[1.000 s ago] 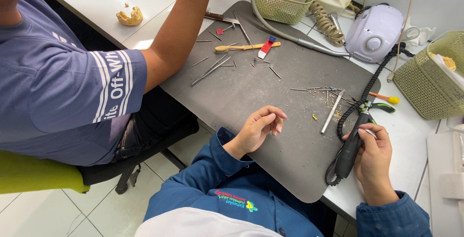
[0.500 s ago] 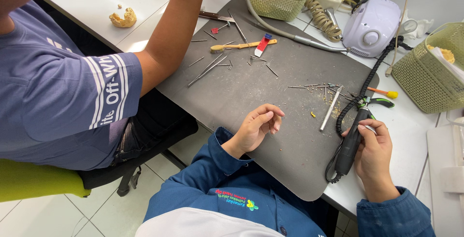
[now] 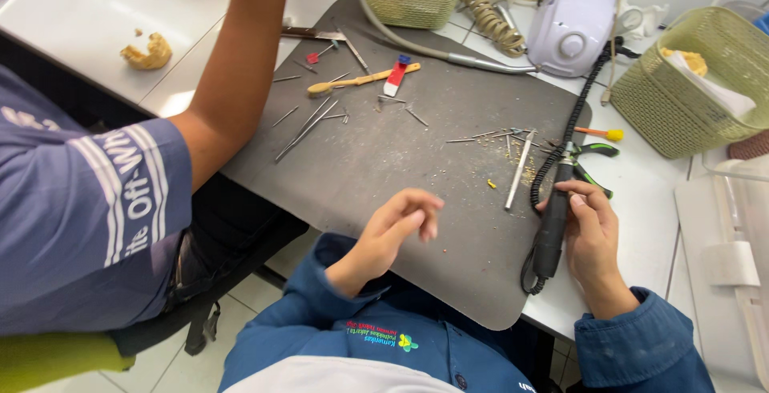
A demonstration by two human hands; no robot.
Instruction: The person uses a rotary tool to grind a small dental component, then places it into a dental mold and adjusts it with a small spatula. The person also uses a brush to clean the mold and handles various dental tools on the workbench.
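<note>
Gripping a black rotary handpiece (image 3: 554, 229) near the right edge of the dark mat (image 3: 384, 169), the right hand (image 3: 589, 237) rests on the counter (image 3: 641, 217). Left of it, the left hand (image 3: 396, 229) hovers loosely curled, holding nothing. Farther off lie green-handled pliers (image 3: 594, 153) and scattered metal burs (image 3: 501, 134).

1 view only, from a camera on the person's head, looking steeply down and forward over their own chest. It sits close above the grey mat (image 3: 416, 177) on the white table (image 3: 72, 24), with the floor at the bottom left. A neighbour's arm (image 3: 232, 80) crosses the upper left.
</note>
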